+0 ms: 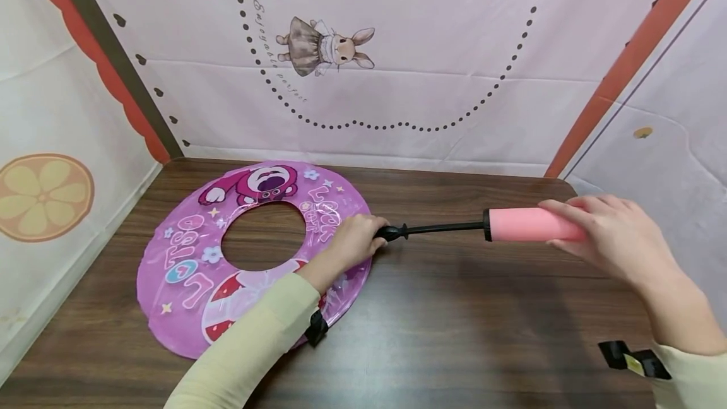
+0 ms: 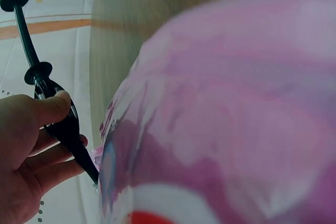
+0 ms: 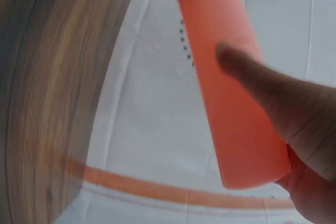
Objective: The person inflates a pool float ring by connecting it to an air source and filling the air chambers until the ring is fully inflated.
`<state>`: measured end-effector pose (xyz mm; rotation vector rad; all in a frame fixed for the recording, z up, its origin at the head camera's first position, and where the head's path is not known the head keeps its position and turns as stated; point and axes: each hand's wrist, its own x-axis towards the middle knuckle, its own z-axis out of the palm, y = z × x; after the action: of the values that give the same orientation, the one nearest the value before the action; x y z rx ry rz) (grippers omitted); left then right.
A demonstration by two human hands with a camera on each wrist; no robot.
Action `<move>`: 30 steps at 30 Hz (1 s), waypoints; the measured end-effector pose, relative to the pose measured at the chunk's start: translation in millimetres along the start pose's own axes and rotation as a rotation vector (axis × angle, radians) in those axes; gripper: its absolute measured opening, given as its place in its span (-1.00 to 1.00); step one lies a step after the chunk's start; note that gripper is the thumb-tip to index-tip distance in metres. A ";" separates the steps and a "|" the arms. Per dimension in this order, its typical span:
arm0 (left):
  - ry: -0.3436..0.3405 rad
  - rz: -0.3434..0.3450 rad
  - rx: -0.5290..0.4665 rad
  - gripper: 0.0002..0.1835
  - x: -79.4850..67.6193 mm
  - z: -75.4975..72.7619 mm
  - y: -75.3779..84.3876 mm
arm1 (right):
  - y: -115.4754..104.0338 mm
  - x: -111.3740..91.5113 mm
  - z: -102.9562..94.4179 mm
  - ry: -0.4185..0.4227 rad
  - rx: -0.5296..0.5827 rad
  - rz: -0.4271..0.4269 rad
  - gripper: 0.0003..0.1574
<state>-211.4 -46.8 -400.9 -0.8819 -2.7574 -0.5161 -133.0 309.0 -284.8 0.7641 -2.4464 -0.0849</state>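
Note:
A purple swim ring (image 1: 156, 283), printed with a bear, flowers and letters, lies on the wooden table and looks plump with air. My left hand (image 1: 353, 242) is over its right side and grips the black nozzle piece (image 2: 65, 127) of a hand pump between thumb and fingers. In the left wrist view the tapered tip points down right at the ring's edge. From that piece a thin black rod (image 1: 445, 228) runs right into the pump's pink barrel (image 1: 522, 225). My right hand (image 1: 621, 242) holds the barrel's far end, thumb along its side (image 3: 231, 108).
The dark wooden table (image 1: 431, 333) meets a pale cloth backdrop (image 1: 431, 36) with a printed rabbit at the back. Cloth walls also stand left and right. Black straps (image 1: 635, 360) sit at both cuffs.

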 end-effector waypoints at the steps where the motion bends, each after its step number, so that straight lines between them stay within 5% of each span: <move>1: -0.002 0.011 0.000 -0.67 -0.1 -0.4 0.5 | -2.7 1.6 1.8 -0.005 -0.002 -0.005 -0.02; 7: -0.008 0.055 0.021 -0.68 -0.8 -0.4 3.8 | -42.8 27.2 37.6 -0.038 0.003 -0.092 -0.31; 17: -0.015 0.030 0.014 -0.68 0.7 1.6 2.7 | -72.4 43.9 65.9 -0.044 -0.007 -0.081 -0.27; 23: -0.022 0.008 -0.024 -0.70 1.0 -0.2 -0.1 | -56.4 31.0 53.8 -0.033 -0.011 -0.099 -0.24; 27: -0.010 0.014 -0.041 -0.70 1.1 -0.8 -1.0 | -37.2 20.5 32.3 -0.039 0.000 -0.076 -0.26; 30: -0.004 0.009 -0.044 -0.70 0.8 -1.0 -1.4 | -20.1 10.4 12.3 -0.039 0.020 -0.019 -0.10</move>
<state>-212.8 -47.9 -400.1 -0.9055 -2.7543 -0.5762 -136.5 285.4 -294.2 0.8012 -2.4808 -0.0841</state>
